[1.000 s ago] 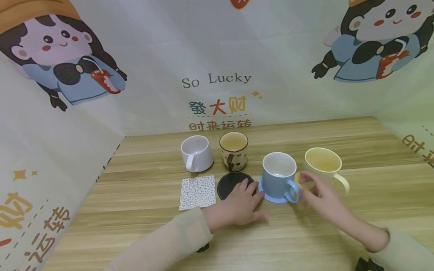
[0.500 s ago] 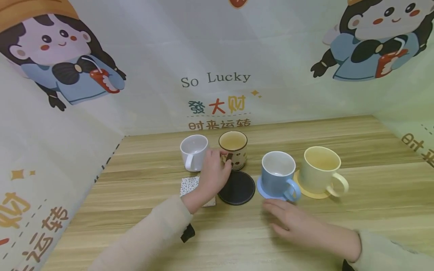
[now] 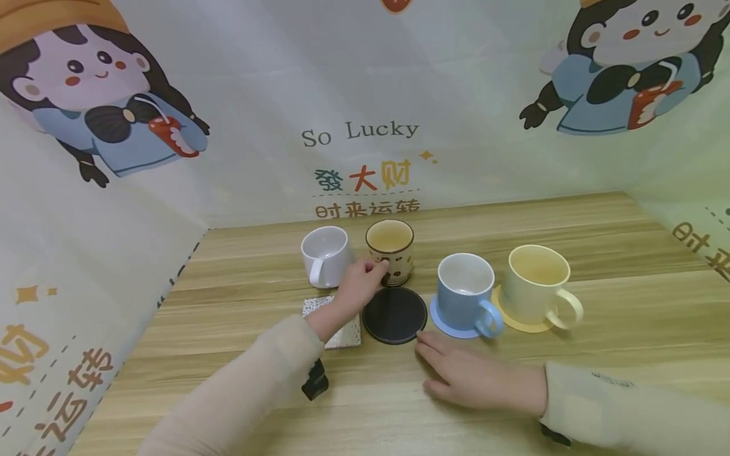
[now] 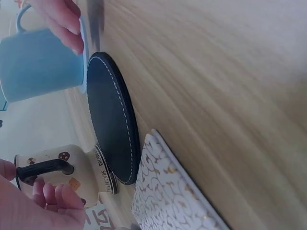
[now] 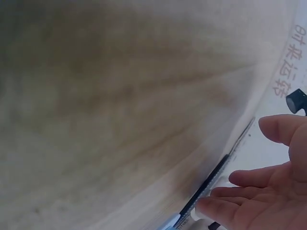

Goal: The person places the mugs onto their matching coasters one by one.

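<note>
My left hand (image 3: 358, 285) is at the dark handle of a cream mug with brown patches (image 3: 401, 263); in the left wrist view the thumb and curled fingers lie either side of the handle (image 4: 45, 167). That mug stands upright behind a round black coaster (image 3: 395, 315) with a stitched edge. My right hand (image 3: 476, 373) lies low over the table with fingers extended, its fingertips by the coaster's near right edge; whether they touch is unclear. The right wrist view shows this palm (image 5: 268, 191) holding nothing. My left forearm partly covers a square white patterned coaster (image 3: 345, 332).
A white mug (image 3: 327, 256) stands left of the patterned one. On the right, a blue mug (image 3: 464, 291) sits on a blue coaster (image 3: 447, 326), and a pale yellow mug (image 3: 533, 288) on a yellow coaster (image 3: 527, 326). A printed cloth wall (image 3: 485, 158) borders the wooden table.
My left hand has left the black coaster and gone up to the patterned mug's handle. My right hand has moved from between the blue and yellow mugs leftward and nearer, beside the black coaster.
</note>
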{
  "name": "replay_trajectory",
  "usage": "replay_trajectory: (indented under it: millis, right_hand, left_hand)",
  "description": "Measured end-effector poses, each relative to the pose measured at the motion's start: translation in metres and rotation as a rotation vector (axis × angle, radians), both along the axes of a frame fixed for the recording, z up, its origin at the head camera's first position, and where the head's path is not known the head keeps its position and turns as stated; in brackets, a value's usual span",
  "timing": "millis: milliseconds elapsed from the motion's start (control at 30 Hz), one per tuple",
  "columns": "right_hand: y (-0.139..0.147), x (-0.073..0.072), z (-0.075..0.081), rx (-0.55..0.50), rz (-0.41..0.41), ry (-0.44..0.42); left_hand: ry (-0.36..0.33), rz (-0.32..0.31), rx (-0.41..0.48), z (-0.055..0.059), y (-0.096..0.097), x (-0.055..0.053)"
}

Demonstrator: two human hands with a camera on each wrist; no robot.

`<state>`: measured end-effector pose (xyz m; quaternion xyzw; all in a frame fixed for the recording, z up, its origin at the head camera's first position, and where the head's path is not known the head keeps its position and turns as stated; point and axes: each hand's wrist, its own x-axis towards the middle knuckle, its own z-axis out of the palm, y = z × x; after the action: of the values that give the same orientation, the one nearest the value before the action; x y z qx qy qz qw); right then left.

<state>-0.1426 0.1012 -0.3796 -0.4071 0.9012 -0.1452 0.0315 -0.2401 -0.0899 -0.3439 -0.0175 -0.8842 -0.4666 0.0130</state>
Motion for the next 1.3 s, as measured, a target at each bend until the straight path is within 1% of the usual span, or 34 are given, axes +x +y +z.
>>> replay_trajectory:
  millis: [100, 200, 233, 333, 367, 433, 467, 500, 567, 667, 800, 900, 1033, 1133, 1300]
  right_hand:
    - [-0.002, -0.005, -0.003, 0.015, -0.002, 0.023]
    - [-0.004, -0.009, -0.004, 0.027, -0.011, 0.039]
    - [-0.005, -0.011, -0.007, 0.036, -0.016, 0.047]
    - [-0.006, -0.014, -0.008, 0.041, -0.013, 0.049]
    - [-0.007, -0.015, -0.007, 0.049, -0.013, 0.046]
    - [-0.008, -0.015, -0.007, 0.066, -0.014, 0.031]
    - [-0.01, -0.014, -0.003, 0.07, -0.012, 0.02]
    - [-0.011, -0.013, -0.002, 0.082, -0.012, 0.02]
    - [-0.013, -0.014, -0.002, 0.1, -0.01, 0.03]
    - [-0.014, -0.014, -0.003, 0.109, 0.007, 0.081]
    - [-0.016, -0.014, -0.005, 0.124, 0.015, 0.129]
    - [-0.018, -0.014, -0.005, 0.13, 0.011, 0.138]
    - [-0.019, -0.014, -0.003, 0.132, 0.013, 0.144]
    - [-0.019, -0.014, -0.003, 0.136, 0.015, 0.149]
    - [-0.018, -0.014, -0.004, 0.132, 0.018, 0.164]
  left_hand:
    - [-0.064, 0.036, 0.059, 0.001, 0.002, -0.002]
    - [-0.102, 0.065, 0.12, 0.002, 0.004, -0.003]
    - [-0.109, 0.07, 0.138, 0.002, 0.004, -0.003]
    - [-0.126, 0.076, 0.213, -0.001, 0.005, -0.005]
    - [-0.144, 0.073, 0.257, -0.003, 0.006, -0.006]
    - [-0.191, 0.074, 0.344, -0.005, 0.005, -0.009]
    - [-0.217, 0.073, 0.382, -0.007, 0.005, -0.011]
    - [-0.245, 0.073, 0.417, -0.007, 0.005, -0.012]
    - [-0.297, 0.071, 0.465, -0.009, 0.004, -0.014]
    - [-0.316, 0.074, 0.491, -0.01, 0.003, -0.016]
    - [-0.306, 0.086, 0.511, -0.013, 0.004, -0.016]
    - [-0.322, 0.083, 0.549, -0.014, 0.005, -0.016]
    - [-0.367, 0.048, 0.607, -0.015, 0.004, -0.017]
    - [-0.386, 0.023, 0.618, -0.015, 0.005, -0.017]
    - [-0.389, 0.021, 0.614, -0.012, 0.008, -0.017]
